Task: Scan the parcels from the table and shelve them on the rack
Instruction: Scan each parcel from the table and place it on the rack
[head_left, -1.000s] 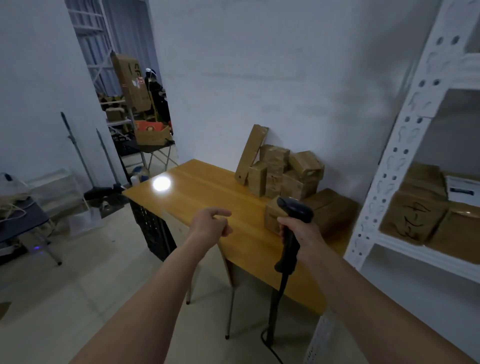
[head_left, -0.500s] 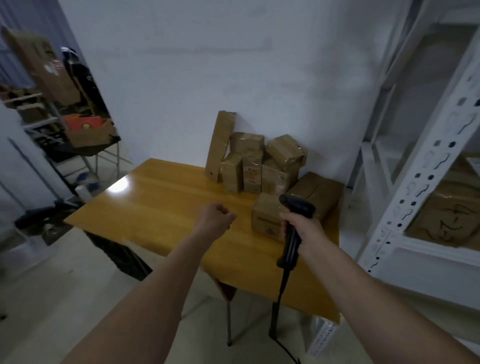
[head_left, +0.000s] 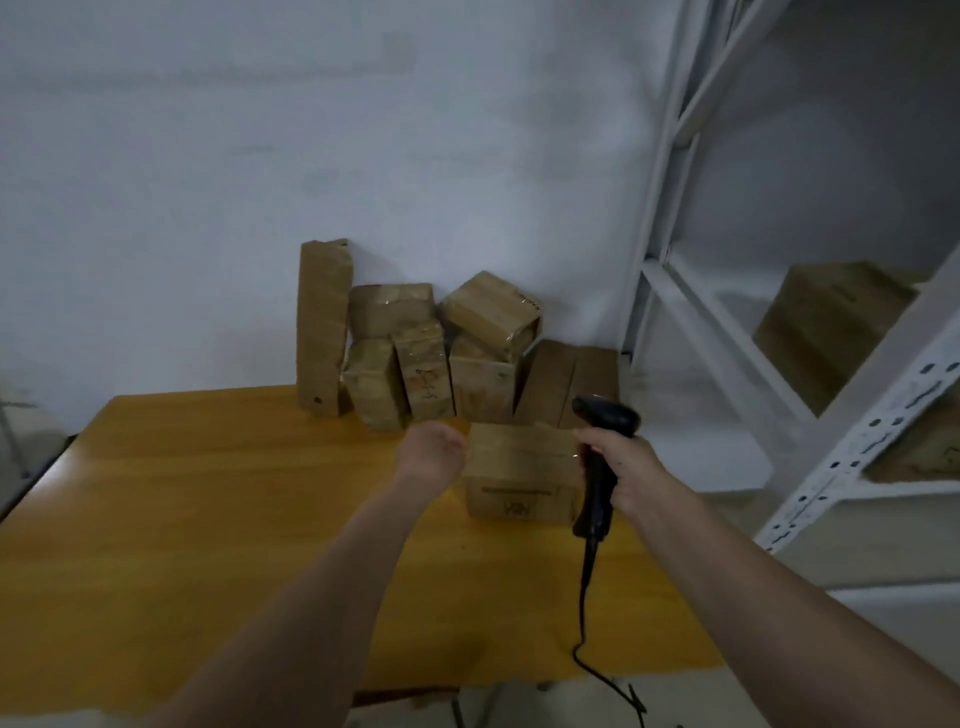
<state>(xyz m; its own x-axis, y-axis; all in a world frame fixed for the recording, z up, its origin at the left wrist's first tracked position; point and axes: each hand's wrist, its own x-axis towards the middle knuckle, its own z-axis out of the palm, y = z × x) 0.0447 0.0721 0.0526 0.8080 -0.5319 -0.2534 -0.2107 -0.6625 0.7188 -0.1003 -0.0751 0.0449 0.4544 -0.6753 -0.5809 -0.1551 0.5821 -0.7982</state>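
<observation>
Several brown taped parcels stand at the back of the yellow wooden table (head_left: 218, 499), against the wall. The nearest parcel (head_left: 519, 478) lies in front of the pile. My left hand (head_left: 428, 457) hovers with loosely curled fingers just left of that parcel; contact with it cannot be told. My right hand (head_left: 623, 467) grips the handle of a black barcode scanner (head_left: 602, 457), whose head points at the pile and whose cable hangs over the table's front edge. The white metal rack (head_left: 852, 441) rises on the right.
A tall flat parcel (head_left: 321, 327) leans upright at the left of the pile. Brown boxes (head_left: 831, 327) sit on the rack's shelves. A white wall closes the back. The table's left and front parts are bare wood.
The view has swung right and closer to the table. Both hands have moved forward toward the nearest parcel, the left one now right beside it. The scanner stays in my right hand.
</observation>
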